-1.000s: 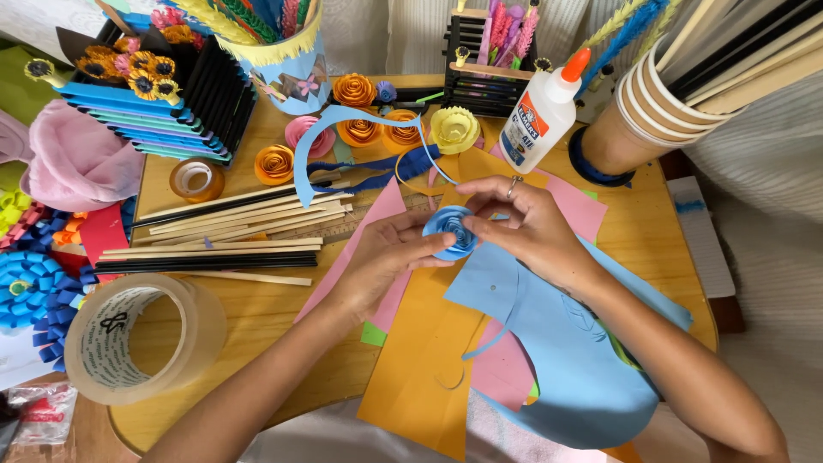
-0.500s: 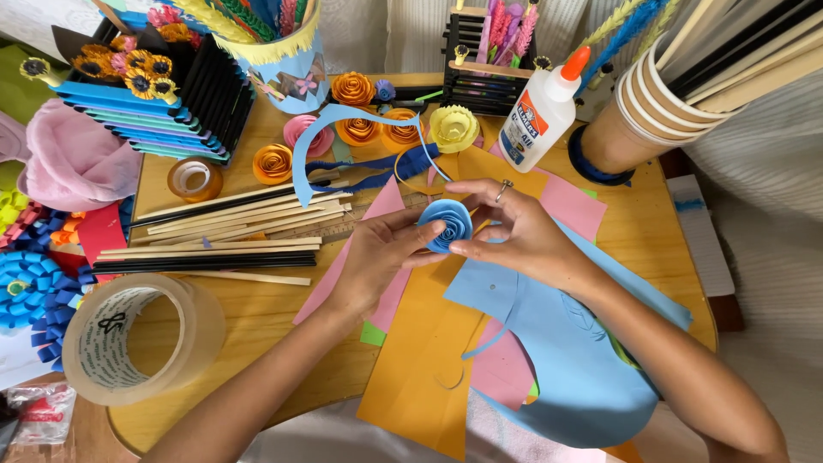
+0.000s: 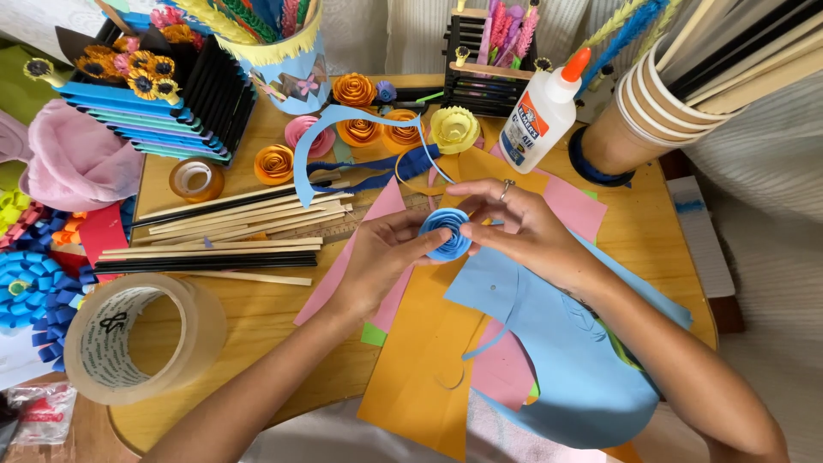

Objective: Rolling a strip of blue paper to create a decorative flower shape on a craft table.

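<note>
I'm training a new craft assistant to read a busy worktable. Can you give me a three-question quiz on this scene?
1. True or false: both hands hold the blue rolled paper flower.
2. Which stands nearest the glue bottle? A) the roll of clear packing tape B) the yellow paper rose C) the pink fabric
3. What colour is the paper sheet under the right hand and wrist?

Key: 1 true; 2 B; 3 light blue. The left hand grips the flower from the other side.
</note>
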